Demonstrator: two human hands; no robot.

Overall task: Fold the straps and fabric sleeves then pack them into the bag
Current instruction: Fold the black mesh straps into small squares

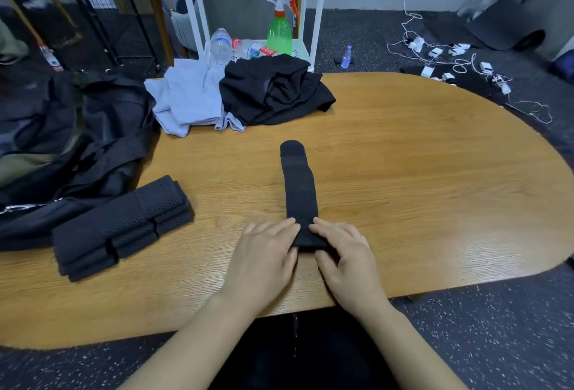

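A long black perforated strap [298, 184] lies on the wooden table [403, 172], running away from me. Its near end is rolled or folded under my hands. My left hand [264, 256] grips that near end from the left, thumb tucked beneath it. From the right, my right hand [344, 253] pinches the same end, fingers on top. A stack of folded black perforated straps [124, 228] sits at the left of the table. The black bag [71, 147] lies slumped at the table's left edge, beside that stack.
A grey cloth [186, 100] and a black garment [273, 91] lie crumpled at the far side of the table. Behind them stand a white rack [313, 16], a green spray bottle [279, 32] and plastic bottles. Cables and chargers [450, 60] litter the floor at right.
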